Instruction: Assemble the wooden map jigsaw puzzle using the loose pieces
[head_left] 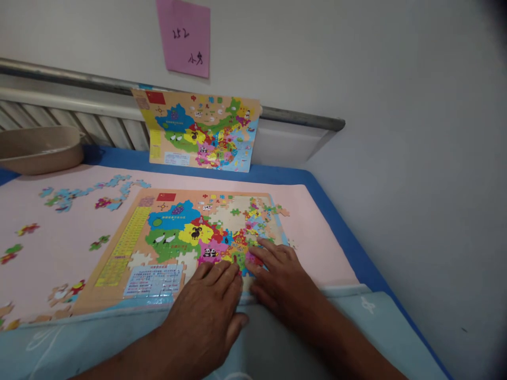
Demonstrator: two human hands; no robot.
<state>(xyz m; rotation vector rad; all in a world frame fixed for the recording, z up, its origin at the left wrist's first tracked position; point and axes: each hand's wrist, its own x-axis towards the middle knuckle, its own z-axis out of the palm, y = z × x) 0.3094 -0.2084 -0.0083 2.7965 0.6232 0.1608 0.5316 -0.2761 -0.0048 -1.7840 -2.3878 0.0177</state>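
Head view: jigsaw map (227,215) lay centre frame on a pink mat (317,243), part-filled, bare tan gaps at its upper right, lower left and lower middle. Left hand (209,301) was flat on the puzzle's lower edge, fingers stretched out side by side, thumb apart. Right hand (279,272) sat just beside it, fingers spread and bent, tips on the small coloured pieces right of centre; couldn't tell if a piece was under them. Both hands blocked the lower-right part of the puzzle.

Around it: linked blue pieces (114,182) strung across the mat at upper left, a green-and-red piece group (11,254) at far left, a green one (99,242) close to the puzzle's left edge, more pieces (65,293) crowding its lower-left corner. An orange piece (282,210) poked out at the upper right edge.

Mat was on a blue counter (285,175), light-blue cloth (95,338) along the near side. Printed map sheet (186,138) stood behind the puzzle against a metal rail (303,116). Beige basin (47,158) took the left end, radiator (114,131) behind. Pink note (184,39) hung on the wall (415,158), top of frame.
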